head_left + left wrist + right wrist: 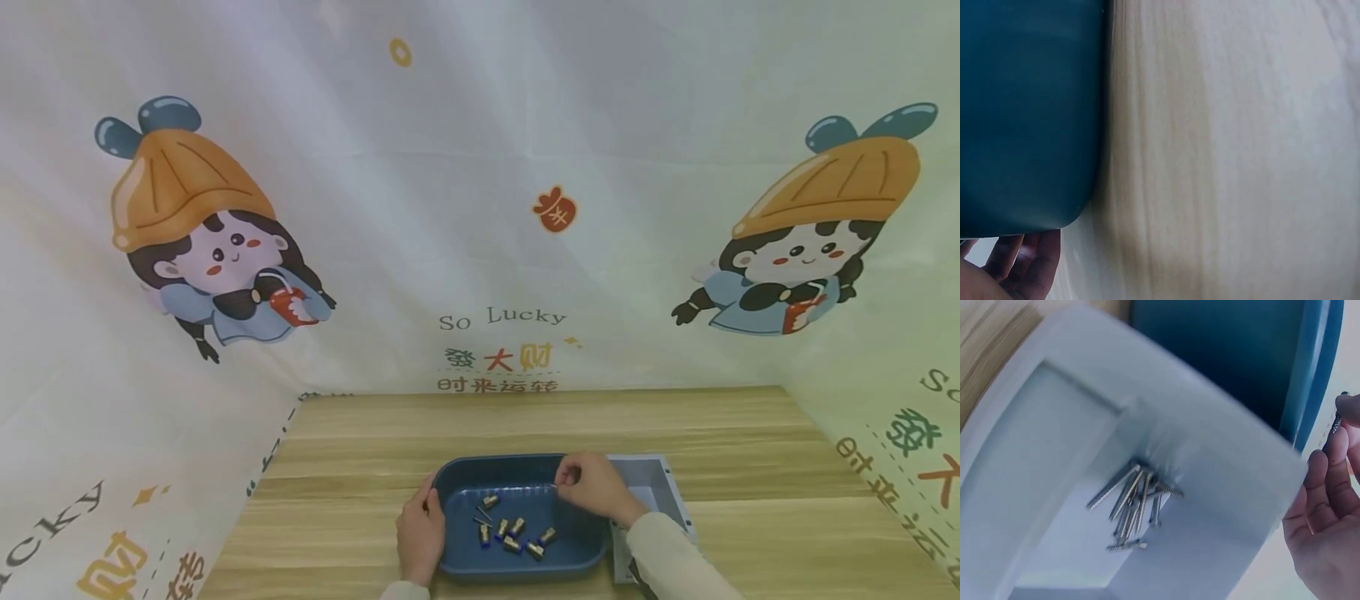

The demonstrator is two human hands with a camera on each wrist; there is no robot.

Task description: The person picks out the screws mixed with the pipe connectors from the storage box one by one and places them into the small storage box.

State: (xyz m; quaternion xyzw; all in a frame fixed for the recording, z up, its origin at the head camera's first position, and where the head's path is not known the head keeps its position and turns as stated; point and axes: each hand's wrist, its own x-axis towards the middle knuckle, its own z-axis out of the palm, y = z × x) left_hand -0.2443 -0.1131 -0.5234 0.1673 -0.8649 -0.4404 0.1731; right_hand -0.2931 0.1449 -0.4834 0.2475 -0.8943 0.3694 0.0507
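Note:
A dark blue plastic basin stands on the table. My left hand holds its left side; in the left wrist view the bent fingers lie against the outer wall. Over the basin's far right rim, my right hand pinches a thin dark screw between thumb and fingertips. Inside the basin lie several brass push-in fittings with blue collars, and a few screws at their left.
Right of the basin stands a grey divided box, partly hidden by my right arm. In the right wrist view, several loose screws lie in one of its compartments. Printed cloth surrounds the wood-grain table at the back and sides.

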